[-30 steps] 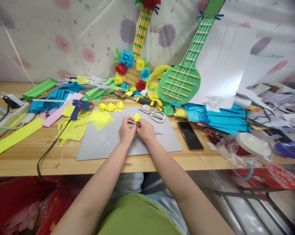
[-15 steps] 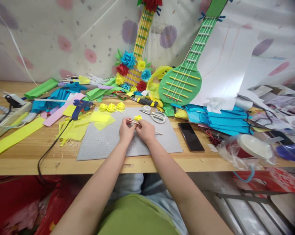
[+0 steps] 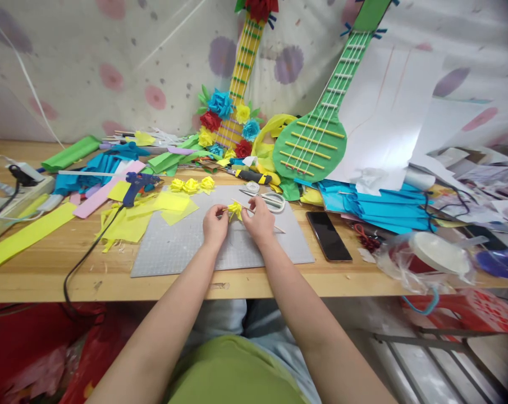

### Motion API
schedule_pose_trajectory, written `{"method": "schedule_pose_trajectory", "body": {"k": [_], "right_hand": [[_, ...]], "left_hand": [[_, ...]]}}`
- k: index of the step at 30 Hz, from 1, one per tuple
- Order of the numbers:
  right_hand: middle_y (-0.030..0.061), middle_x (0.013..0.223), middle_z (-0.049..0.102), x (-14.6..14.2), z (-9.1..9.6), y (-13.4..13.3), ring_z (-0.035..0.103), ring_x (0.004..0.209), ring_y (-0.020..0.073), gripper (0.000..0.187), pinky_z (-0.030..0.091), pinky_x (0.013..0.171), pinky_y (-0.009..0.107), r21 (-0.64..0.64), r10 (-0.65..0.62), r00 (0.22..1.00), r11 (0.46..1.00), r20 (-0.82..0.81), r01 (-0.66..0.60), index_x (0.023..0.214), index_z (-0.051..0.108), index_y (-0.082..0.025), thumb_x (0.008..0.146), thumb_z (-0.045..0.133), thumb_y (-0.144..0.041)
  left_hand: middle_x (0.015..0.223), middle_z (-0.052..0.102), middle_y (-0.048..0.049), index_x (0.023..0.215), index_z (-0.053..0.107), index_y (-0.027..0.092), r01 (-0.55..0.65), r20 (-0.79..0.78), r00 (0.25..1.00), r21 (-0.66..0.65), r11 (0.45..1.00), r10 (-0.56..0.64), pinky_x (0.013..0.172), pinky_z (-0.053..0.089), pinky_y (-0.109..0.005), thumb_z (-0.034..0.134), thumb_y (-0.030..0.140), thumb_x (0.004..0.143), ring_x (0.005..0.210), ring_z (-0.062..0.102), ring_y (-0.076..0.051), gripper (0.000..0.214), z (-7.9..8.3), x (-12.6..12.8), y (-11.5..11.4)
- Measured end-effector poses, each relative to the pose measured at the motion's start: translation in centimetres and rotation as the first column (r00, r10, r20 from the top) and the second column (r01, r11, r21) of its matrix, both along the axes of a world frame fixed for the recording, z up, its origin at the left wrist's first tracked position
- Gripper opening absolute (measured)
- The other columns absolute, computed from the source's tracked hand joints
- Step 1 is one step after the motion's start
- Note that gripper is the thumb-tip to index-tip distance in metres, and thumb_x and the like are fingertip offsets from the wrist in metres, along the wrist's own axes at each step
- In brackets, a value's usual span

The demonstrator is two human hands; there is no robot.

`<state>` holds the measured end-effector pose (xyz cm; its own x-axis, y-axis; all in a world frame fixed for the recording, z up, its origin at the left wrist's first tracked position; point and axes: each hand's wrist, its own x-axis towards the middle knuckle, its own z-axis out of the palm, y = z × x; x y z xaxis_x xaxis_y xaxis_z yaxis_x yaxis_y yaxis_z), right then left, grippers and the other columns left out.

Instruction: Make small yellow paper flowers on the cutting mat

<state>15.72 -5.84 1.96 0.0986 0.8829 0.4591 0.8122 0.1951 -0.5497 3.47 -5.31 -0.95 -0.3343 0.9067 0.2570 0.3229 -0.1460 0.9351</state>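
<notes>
Where your hands meet: one small yellow crepe-paper flower (image 3: 236, 210), held just above the one grey rectangular cutting mat (image 3: 173, 252).
Left hand: your left hand (image 3: 215, 224) has thumb and forefinger pinched together on the flower's left edge.
Right hand: your right hand (image 3: 259, 217) has its fingers curled around one thin, pale wooden stick (image 3: 280, 229), which slants down past the palm; its tips are at the flower's right side, and whether they press the petals you cannot tell.
Yellow flowers in a row: three crumpled yellow paper flowers (image 3: 191, 185) at the mat's far edge, beyond your left hand.
Tools: one pair of white-handled metal scissors (image 3: 283, 203), partly behind your right hand; one small round clear tape roll (image 3: 252, 187) beside it; one blue glue gun (image 3: 131, 191) to the left.
Phone: one, a black rectangular smartphone (image 3: 328, 235), right of the mat.
Guitar shapes: two, one yellow flowered guitar shape (image 3: 241, 78) and one green round-bodied guitar shape (image 3: 338, 134).
</notes>
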Motion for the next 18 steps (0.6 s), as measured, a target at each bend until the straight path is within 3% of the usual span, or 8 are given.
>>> {"method": "schedule_pose_trajectory", "body": {"k": [5,9,12,18], "right_hand": [[0.0012,0.1,0.061,0.6,-0.6,0.7,0.056,0.09,0.0176,0.036,0.04,0.069,0.028,-0.129,0.033,0.999,0.991,0.024,-0.029,0.107,0.049,-0.024,0.073,0.049,-0.035],[-0.0012,0.094,0.064,0.4,-1.1,0.8,0.058,0.088,0.0171,0.033,0.041,0.07,0.029,-0.222,0.07,0.996,0.973,0.059,-0.056,0.108,0.051,-0.028,0.075,0.048,-0.035],[-0.0022,0.092,0.064,0.1,-1.3,0.6,0.058,0.087,0.0161,0.03,0.041,0.069,0.028,-0.215,0.094,0.993,0.974,0.072,-0.077,0.105,0.052,-0.029,0.076,0.048,-0.034],[-0.0012,0.092,0.063,-0.4,-1.1,0.3,0.058,0.083,0.0161,0.033,0.041,0.066,0.028,-0.168,0.069,0.995,0.984,0.068,-0.056,0.106,0.05,-0.027,0.074,0.049,-0.036]], "left_hand": [[0.083,0.061,-0.003,0.087,0.057,0.019,0.022,0.066,0.998,0.013,1.0,-0.023,0.07,0.046,-0.026,0.051,0.011,0.064,0.074,0.058,-0.013,0.024,-0.4,-0.2,0.2],[0.092,0.059,-0.0055,0.089,0.052,0.017,-0.034,0.215,0.976,-0.017,0.999,0.037,0.073,0.046,-0.026,0.055,0.007,0.059,0.078,0.059,-0.012,0.032,-0.3,-0.4,0.3],[0.093,0.057,-0.0053,0.089,0.049,0.017,-0.025,0.311,0.95,-0.033,0.999,0.034,0.073,0.046,-0.026,0.056,0.006,0.058,0.077,0.061,-0.012,0.033,-0.2,-0.5,0.3],[0.086,0.058,-0.0041,0.086,0.05,0.017,-0.043,0.199,0.979,0.003,0.999,0.042,0.072,0.046,-0.026,0.056,0.007,0.058,0.073,0.058,-0.011,0.03,0.0,-0.5,0.1]]}}
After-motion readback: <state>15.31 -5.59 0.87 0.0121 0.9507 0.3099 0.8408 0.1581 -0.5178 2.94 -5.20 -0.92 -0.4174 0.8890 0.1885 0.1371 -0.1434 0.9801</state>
